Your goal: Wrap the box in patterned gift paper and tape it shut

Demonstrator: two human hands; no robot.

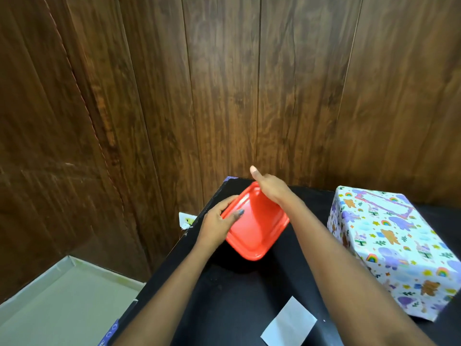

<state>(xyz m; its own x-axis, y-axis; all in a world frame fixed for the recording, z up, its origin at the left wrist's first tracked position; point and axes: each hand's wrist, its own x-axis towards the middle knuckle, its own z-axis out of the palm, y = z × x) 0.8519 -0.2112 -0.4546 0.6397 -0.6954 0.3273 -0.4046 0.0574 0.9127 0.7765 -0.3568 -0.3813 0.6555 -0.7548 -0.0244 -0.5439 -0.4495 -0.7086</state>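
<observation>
A box wrapped in white paper printed with animals and rainbows point(389, 250) lies on the right side of the black table point(224, 295). Both hands are away from it, on a red plastic tray point(257, 226) at the table's far left corner. My left hand point(219, 223) grips the tray's left rim, thumb on top. My right hand point(269, 188) holds the tray's far rim, thumb sticking up. The tray is tilted, its hollow side facing me.
A small white paper scrap point(289, 323) lies on the table near the front edge. A dark wooden panelled wall point(224, 96) stands right behind the table. Pale floor point(62, 303) shows at the lower left, with a white wall socket point(185, 219) beside the table's corner.
</observation>
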